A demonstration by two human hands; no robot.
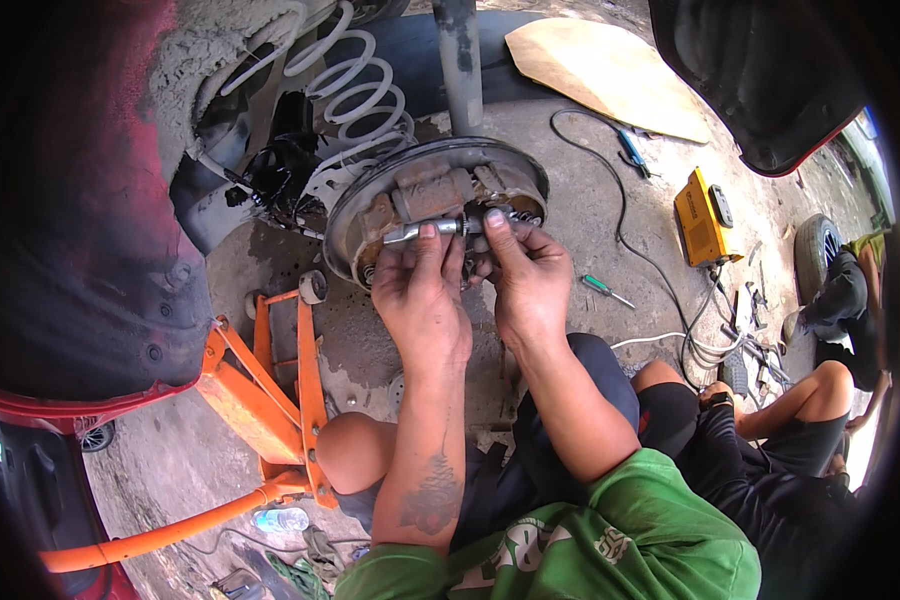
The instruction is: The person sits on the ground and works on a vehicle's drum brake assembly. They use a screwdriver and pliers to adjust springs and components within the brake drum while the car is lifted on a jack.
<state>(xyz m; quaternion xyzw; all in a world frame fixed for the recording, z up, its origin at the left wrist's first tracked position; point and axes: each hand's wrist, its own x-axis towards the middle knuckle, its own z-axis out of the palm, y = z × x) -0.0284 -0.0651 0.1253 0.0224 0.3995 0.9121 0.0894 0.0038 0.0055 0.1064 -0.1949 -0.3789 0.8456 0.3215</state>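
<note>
My left hand point(422, 300) pinches a silvery metal rod with a flattened end, which looks like a drum brake adjuster point(442, 228). The fingers of my right hand point(528, 285) close on its other end, by a small toothed wheel. Both hands work just in front of the round brake backing plate point(337, 208). On the plate, above my fingers, sits a rusty brown brake part point(432, 196). A small coil spring shows beside my right thumb. My hands hide the lower part of the plate.
A pale coil spring point(362, 82) and a strut point(458, 75) rise behind the plate. At left stands an orange floor jack point(260, 400) beneath the red car body point(100, 200). A green screwdriver point(606, 290), a yellow machine point(705, 218) and cables lie right, near seated people.
</note>
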